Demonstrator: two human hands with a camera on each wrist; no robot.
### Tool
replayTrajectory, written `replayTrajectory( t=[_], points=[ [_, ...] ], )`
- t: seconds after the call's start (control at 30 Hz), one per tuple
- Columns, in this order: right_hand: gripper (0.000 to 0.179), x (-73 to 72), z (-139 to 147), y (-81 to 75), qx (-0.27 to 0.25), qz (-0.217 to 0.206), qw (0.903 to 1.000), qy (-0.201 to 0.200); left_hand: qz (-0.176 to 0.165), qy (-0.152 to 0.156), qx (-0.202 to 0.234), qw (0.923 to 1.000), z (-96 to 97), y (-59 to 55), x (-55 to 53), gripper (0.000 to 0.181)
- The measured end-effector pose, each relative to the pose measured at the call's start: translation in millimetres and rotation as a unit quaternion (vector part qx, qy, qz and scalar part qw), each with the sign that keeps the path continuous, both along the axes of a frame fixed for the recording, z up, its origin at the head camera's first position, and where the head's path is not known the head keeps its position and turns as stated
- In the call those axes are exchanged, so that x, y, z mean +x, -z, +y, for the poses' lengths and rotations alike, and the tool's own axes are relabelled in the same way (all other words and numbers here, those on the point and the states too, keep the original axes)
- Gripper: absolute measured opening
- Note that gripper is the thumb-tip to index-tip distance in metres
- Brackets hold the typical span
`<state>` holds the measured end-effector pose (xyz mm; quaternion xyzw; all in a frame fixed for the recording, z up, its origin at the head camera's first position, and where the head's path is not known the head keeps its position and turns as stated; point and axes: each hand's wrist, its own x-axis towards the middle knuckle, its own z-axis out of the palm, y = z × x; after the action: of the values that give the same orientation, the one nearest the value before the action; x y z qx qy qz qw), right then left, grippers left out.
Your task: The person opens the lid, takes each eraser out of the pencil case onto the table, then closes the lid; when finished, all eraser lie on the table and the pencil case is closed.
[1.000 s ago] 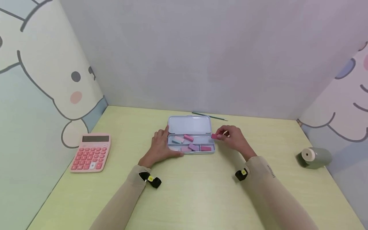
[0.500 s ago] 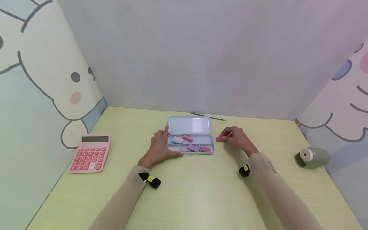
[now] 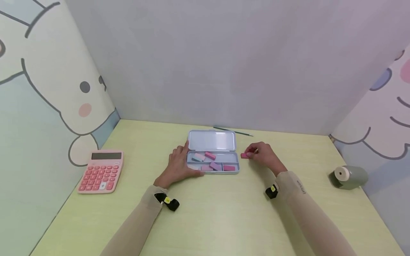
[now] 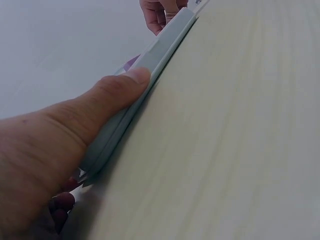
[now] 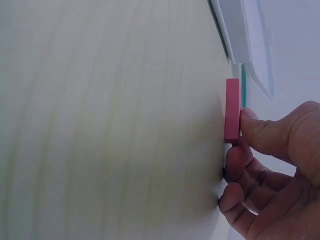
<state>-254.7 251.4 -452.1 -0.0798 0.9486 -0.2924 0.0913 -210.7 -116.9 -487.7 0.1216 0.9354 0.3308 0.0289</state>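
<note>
An open pale-blue pencil case [image 3: 226,155] lies on the table with its lid folded back. My left hand [image 3: 179,167] grips its left end; in the left wrist view the thumb [image 4: 117,90] presses the front wall [image 4: 172,40]. Several block erasers lie inside: a pink one [image 3: 210,155] and white-and-teal ones in the back compartment, a purple one [image 3: 215,166] in front, and a deep-pink one [image 3: 229,168] in the front-right compartment. Just right of the case, my right hand [image 3: 264,156] pinches another pink eraser [image 5: 232,111] low at the table surface.
A dark green pencil [image 3: 234,131] lies behind the case near the wall. The pink calculator [image 3: 100,171] sits at the left, and a grey-green pencil sharpener [image 3: 349,176] stands near the right edge. Walls border the table at the back and sides.
My right hand has carried the pink eraser from above the case's right edge to the table just right of it, then stayed there. My left hand keeps its place on the case.
</note>
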Motion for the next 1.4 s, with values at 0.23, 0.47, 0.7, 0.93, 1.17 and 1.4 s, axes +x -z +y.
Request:
replayTrajectory(
  t=[0.23,0.47,0.7,0.93,1.17,1.4],
  points=[
    [0.012,2.6,-3,-0.9,-0.011,0.006,0.9997,0.020,0.000,0.005,-0.007,1.0000,-0.9,2.6,-0.6,0.148],
    [0.017,5.6,-22,-6.7,-0.038,0.030,0.9987,0.017,0.011,0.010,-0.010,0.9998,-1.1,1.0,-1.1,0.146],
    [0.016,9.4,-54,-12.9,-0.065,0.044,0.9969,0.003,0.011,0.013,-0.003,0.9999,-1.0,0.7,-1.6,0.146],
    [0.015,11.2,-81,-12.6,-0.082,0.038,0.9959,-0.012,0.010,0.010,-0.008,0.9999,-0.5,2.1,-2.3,0.146],
    [0.013,10.6,-105,-11.0,-0.086,0.017,0.9955,-0.034,0.000,0.008,-0.004,1.0000,-0.9,1.2,-2.0,0.146],
    [0.011,11.8,-121,-9.7,-0.083,-0.014,0.9958,-0.036,-0.003,0.007,-0.004,1.0000,-0.4,1.6,-0.5,0.146]
  ],
)
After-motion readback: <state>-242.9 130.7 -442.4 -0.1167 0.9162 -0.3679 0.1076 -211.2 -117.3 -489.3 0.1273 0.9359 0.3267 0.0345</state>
